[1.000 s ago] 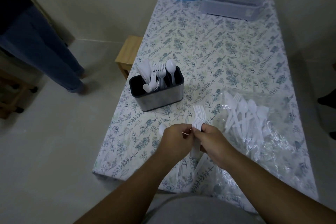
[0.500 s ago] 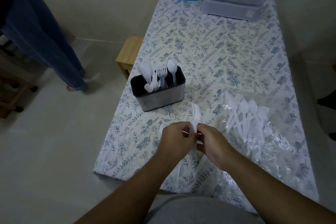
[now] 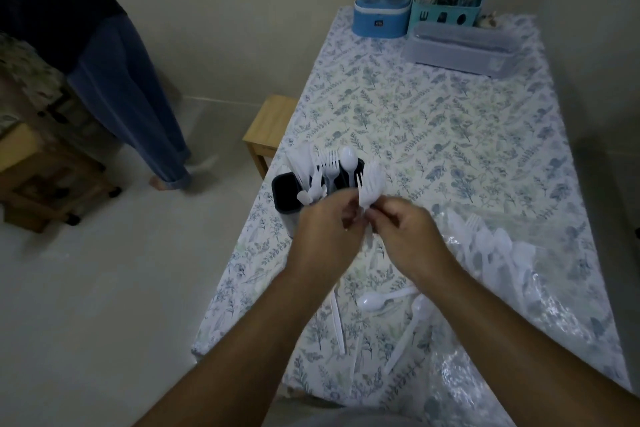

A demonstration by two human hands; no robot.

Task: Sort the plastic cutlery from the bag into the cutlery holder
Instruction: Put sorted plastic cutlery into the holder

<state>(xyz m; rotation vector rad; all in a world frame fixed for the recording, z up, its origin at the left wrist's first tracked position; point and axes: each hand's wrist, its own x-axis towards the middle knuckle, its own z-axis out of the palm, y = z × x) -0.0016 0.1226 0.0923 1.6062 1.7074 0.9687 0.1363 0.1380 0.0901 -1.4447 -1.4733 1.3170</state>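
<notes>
Hands: the left hand (image 3: 325,229) and right hand (image 3: 407,236) meet above the table's near-left part, both pinching the handles of a bunch of white plastic forks (image 3: 371,184), tines up and fanned.
Fingers: left thumb and fingertips curl round the fork handles; right fingers curl onto the same handles from the other side.
Cutlery holder: a dark cutlery holder (image 3: 282,189) stands at the table's left edge, just behind the left hand, partly hidden by it; white forks, a spoon and other pieces stand upright inside.
Bag: a clear plastic bag (image 3: 540,288) lies to the right, with white cutlery (image 3: 491,246) inside it.
Loose pieces: two spoons (image 3: 377,301) and a knife (image 3: 337,322) lie on the floral tablecloth (image 3: 433,121) under the forearms.
Far end: a blue box (image 3: 381,15), a teal caddy (image 3: 445,14) and a lidded grey container (image 3: 460,47).
Background: a person in blue trousers (image 3: 131,107) stands at left; a wooden stool (image 3: 268,130) sits beside the table.
</notes>
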